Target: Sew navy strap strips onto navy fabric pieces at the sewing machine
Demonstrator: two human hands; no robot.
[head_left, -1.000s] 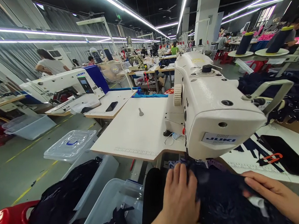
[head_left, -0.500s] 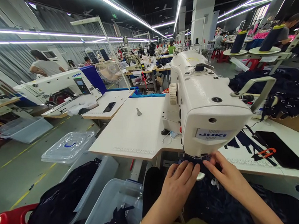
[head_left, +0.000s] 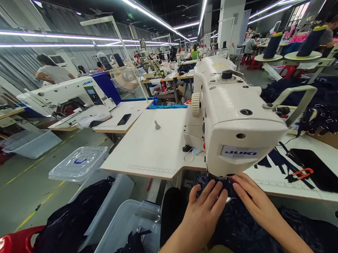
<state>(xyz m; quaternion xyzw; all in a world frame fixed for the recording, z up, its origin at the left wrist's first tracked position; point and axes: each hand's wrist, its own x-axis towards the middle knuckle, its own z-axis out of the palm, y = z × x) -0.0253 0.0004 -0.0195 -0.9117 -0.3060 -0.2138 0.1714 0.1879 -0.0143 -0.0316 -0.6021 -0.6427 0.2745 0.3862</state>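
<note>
Navy fabric (head_left: 234, 218) runs from my lap up beneath the head of a white JUKI sewing machine (head_left: 243, 131). On the fabric's left side rests my left hand (head_left: 204, 208), its fingers stretched out and slightly spread, the thumb apart. My right hand (head_left: 256, 193) lies on the right side of the same fabric, fingers extended close to the machine head. Between the hands a small white piece shows, partly covered. The machine head hides the needle, and the undersides of both hands are out of sight.
A metal key-like piece (head_left: 157, 125) lies on the white tabletop (head_left: 147, 150). To the right are a black tablet or phone (head_left: 322, 170), an orange-handled tool (head_left: 303, 173) and navy straps. Plastic bins (head_left: 126, 220) with dark fabric stand at lower left, beside a red stool (head_left: 13, 250).
My left hand's fingers have spread a little, and more gathered fabric shows beyond them. My right hand has flattened, its fingers reaching further along the fabric. The view has shifted slightly.
</note>
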